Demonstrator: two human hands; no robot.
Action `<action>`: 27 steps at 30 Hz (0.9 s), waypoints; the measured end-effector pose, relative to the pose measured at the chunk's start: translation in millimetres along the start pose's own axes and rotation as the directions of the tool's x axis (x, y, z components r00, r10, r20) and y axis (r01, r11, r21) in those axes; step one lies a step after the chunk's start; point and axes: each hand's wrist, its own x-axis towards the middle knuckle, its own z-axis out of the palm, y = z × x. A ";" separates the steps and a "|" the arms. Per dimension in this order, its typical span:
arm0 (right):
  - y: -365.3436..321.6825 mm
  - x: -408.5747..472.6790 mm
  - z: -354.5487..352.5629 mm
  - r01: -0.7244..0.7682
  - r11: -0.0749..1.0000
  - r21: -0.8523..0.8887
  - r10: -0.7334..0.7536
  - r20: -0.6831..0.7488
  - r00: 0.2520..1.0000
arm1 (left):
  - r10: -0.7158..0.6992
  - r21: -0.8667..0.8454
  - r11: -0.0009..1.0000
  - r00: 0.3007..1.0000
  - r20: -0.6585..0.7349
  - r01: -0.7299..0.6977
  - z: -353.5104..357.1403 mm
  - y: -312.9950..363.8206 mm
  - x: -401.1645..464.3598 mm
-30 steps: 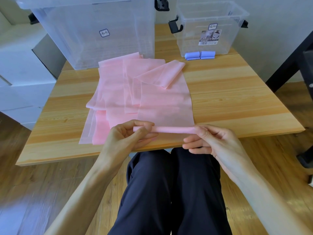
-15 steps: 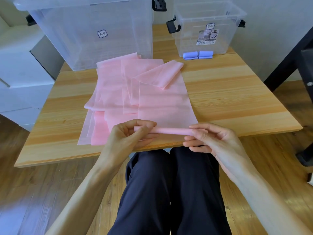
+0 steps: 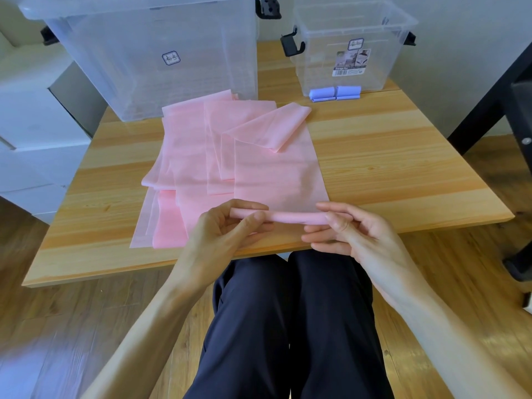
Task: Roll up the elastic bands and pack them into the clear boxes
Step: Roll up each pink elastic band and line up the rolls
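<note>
Wooden surface point(image 3: 388, 168) with a wood floor under it, and two clear boxes parked along the far edge: a big clear box point(image 3: 161, 59) on the left and a small clear box point(image 3: 351, 44) on the right. As far as progress goes, this is pretty early days.

The person's got the near end of one pink band point(image 3: 276, 174) started. There's a thin rolled tube point(image 3: 299, 217) right at the front edge of the surface, and it's only a few turns thick. The left hand point(image 3: 227, 234) pinches the left end of the tube, thumb on top and fingers curled underneath. The right hand point(image 3: 354, 237) pinches the right end, forefinger stretched over it and the other fingers loosely spread below. Most of that band is flat, running away from the hands with its far end folded over.

Beside and under it there's a loose pile of pink bands point(image 3: 184, 156), none of them rolled. I can't really count how many layers are in there.

What's done: a couple of blue rolls point(image 3: 335, 93) look finished, sitting at the base of the small box. Through the plastic I honestly can't tell if they're inside or just in front of it. The big box looks like it has nothing in it.

So what's left is finishing this roll, doing the rest of the pink stack, and packing it all.
</note>
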 end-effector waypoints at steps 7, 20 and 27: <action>0.0 -1.3 -4.4 0.010 1.000 0.015 -0.010 -0.014 1.000 | -0.085 -0.215 0.973 0.996 -0.021 0.079 -1.4 -2.3 2.4; 5.2 -0.1 1.3 0.044 0.999 -0.023 -0.043 0.052 0.998 | -0.065 -0.253 0.966 0.997 -0.033 0.055 3.1 -2.3 4.6; 9.9 -0.9 9.7 0.066 0.998 0.010 -0.066 0.029 0.997 | -0.050 -0.294 0.955 0.998 -0.042 0.036 3.8 -2.3 4.3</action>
